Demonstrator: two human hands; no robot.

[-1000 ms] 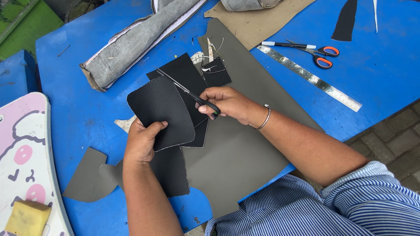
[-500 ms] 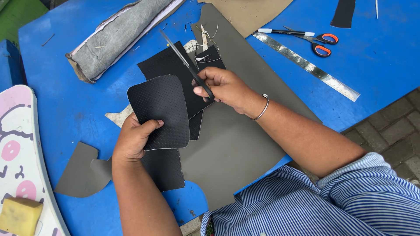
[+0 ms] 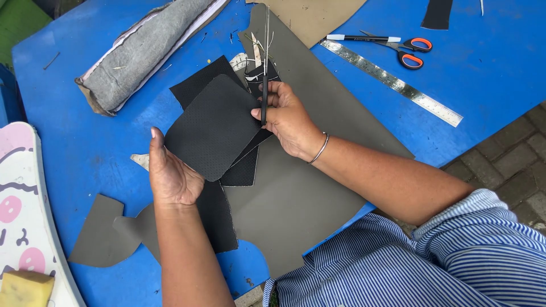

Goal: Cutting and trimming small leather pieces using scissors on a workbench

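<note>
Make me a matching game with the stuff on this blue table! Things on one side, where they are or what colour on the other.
Things:
1. black perforated piece
2. black-handled scissors
3. orange-handled scissors
4. metal ruler

Places or states:
A. lying on the blue table near a pen, touched by nobody
B. held up by the left hand
C. long, silvery, flat, lying slantwise on the table
D. gripped in the right hand, blades pointing away from the person

Pairs: 1-B, 2-D, 3-A, 4-C
</note>
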